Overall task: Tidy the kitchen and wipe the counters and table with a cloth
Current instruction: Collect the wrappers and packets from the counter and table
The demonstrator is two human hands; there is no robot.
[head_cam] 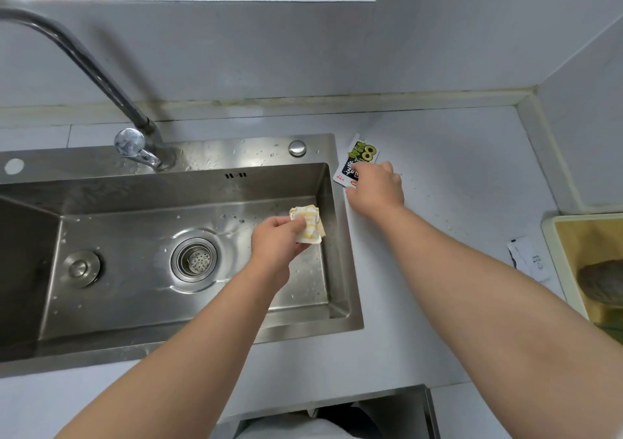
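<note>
Two slips look possible. One packet (359,155) lies flat on the desk (455,169) just beside the sink (350,270) rim, right of centre. The right hand (376,189) bends its fingers down over its near end, though I cannot tell if they truly grip. A glossy, flat packet may skid into the wet basin. The cloth (308,224), yellow and white and crumpled small, is pinched in the left hand (274,240) fingers over the basin, centre frame.
</note>
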